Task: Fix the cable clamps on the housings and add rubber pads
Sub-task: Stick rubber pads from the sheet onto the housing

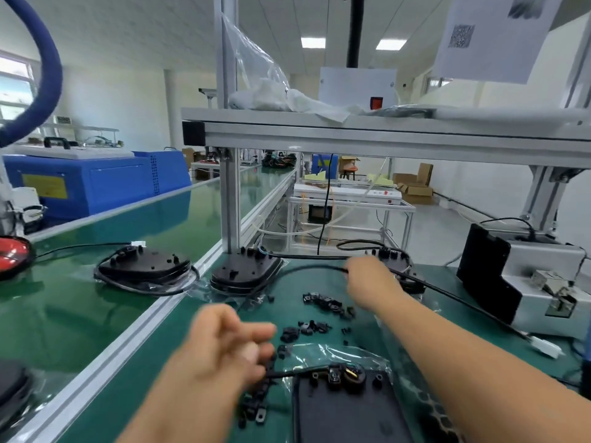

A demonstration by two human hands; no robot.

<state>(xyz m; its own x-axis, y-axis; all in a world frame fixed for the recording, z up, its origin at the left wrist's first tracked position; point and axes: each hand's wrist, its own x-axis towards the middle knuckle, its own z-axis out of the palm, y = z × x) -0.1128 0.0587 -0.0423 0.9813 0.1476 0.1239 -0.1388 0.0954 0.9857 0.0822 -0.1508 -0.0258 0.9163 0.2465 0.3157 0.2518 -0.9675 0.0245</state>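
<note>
1. The nearest housing (345,410) lies on the green mat (287,282), just right of the left hand (230,346) — blurred, fingers curled inward; a pinch cannot be told.
2. Loose cable clamps (323,302) lie scattered between the hands.
3. Farther out, the right hand (371,282) grips a black cable (463,303) — beside another housing (395,259).

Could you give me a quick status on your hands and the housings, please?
Right hand grips the black cable by the far housing. Left hand curled, blurred; hold unclear. Loose clamps scattered between hands.
</note>
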